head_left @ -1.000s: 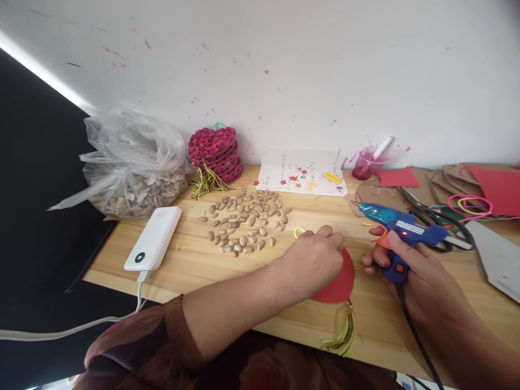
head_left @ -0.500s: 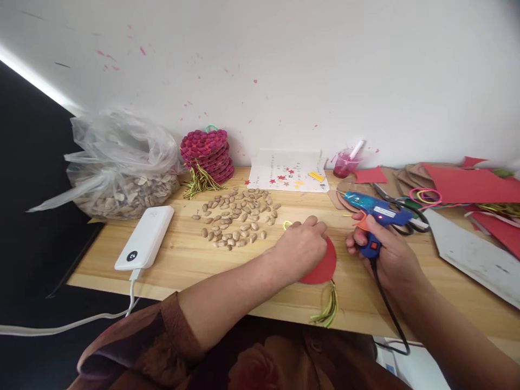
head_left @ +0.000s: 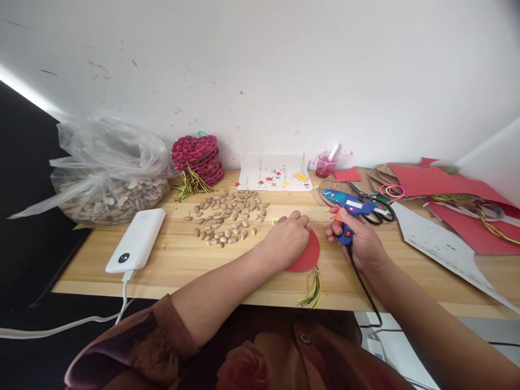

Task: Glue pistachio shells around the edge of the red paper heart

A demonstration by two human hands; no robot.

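My right hand [head_left: 359, 238] is wrapped around the handle of a blue hot glue gun [head_left: 351, 205], a finger at its orange trigger. The gun's nozzle points left and a small light glows on its body. My left hand [head_left: 287, 238] is closed, knuckles up, over a red card disc [head_left: 307, 257]. Its fingertips are hidden, so what they pinch, if anything, cannot be seen. A yellow loop [head_left: 275, 221] shows at the disc's upper left, and a green-brown tassel [head_left: 312, 292] hangs from its lower edge. Loose peanuts [head_left: 227, 214] lie left of that hand.
Behind stand a plastic bag of peanuts [head_left: 117, 189], a stack of purple peanut-covered discs [head_left: 199, 160], a printed sheet [head_left: 260, 170] and a pink cup [head_left: 325, 164]. A white power bank [head_left: 138, 238] lies left. Scissors [head_left: 377, 211] and red card [head_left: 442, 181] are on the right.
The whole view has shifted, so things appear further left. Both hands keep their holds, with the left over the disc and the right on the glue gun.
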